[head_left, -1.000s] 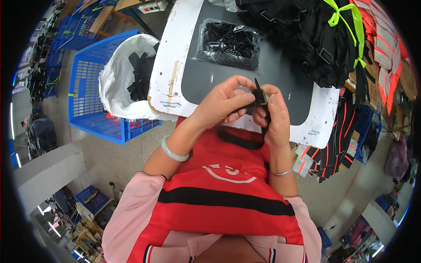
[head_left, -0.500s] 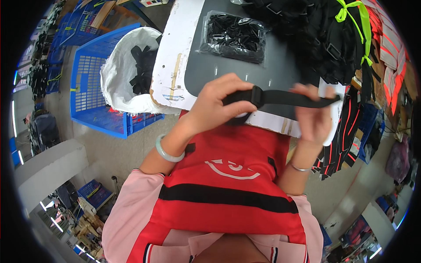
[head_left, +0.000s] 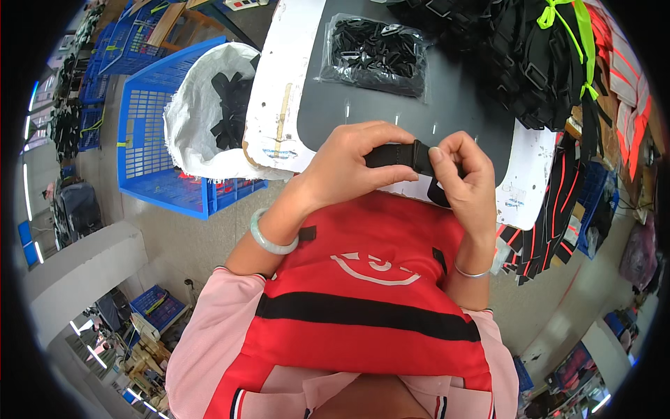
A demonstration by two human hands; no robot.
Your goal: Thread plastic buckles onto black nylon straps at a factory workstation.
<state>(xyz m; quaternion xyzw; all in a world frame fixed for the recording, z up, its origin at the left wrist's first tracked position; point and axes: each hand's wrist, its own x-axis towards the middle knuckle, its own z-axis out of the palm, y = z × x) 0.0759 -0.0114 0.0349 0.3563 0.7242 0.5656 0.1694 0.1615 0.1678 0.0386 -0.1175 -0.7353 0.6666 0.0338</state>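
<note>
A black webbing strap [head_left: 396, 155] with a black plastic buckle is held between both hands over the near edge of the worktable [head_left: 279, 119]. My left hand [head_left: 352, 166] grips the strap's left part. My right hand [head_left: 466, 181] pinches it at the buckle, and a loop of strap hangs down below the fingers. Both hands are close together, above my red and black apron.
A clear bag of black plastic buckles [head_left: 375, 52] lies on the dark table mat. A heap of black straps and red-and-black items [head_left: 544, 63] fills the right. To the left stands a blue crate [head_left: 157, 133] holding a white sack with black straps [head_left: 227, 105].
Half a second ago the hands were apart with the strap stretched between them. Now they have come back together, with the strap bunched at the buckle.
</note>
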